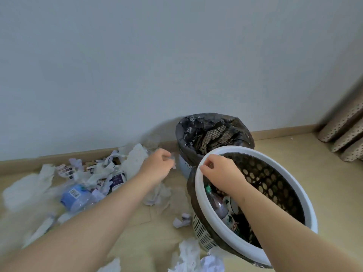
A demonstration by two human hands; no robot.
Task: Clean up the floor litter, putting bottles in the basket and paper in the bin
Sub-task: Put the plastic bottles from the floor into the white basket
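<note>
My right hand [220, 170] grips the near-left part of the white rim of the basket [294, 185], which is tilted toward me. Its walls are brown mesh, and bottles [223, 210] lie inside it. Behind the basket, against the wall, stands the bin [214, 130] lined with a black bag. My left hand [157, 166] hovers left of the bin with curled fingers and pinches a small clear plastic piece [173, 160], too blurred to identify. A pile of crumpled paper [135, 160] and a blue-labelled bottle [76, 195] lies on the floor at the left.
A dark-labelled bottle [117, 179] sits in the pile. Paper scraps [182, 220] and more crumpled paper [188, 254] lie in front of the basket. A dotted curtain [345, 132] hangs at the far right. The skirting board [282, 131] runs along the wall.
</note>
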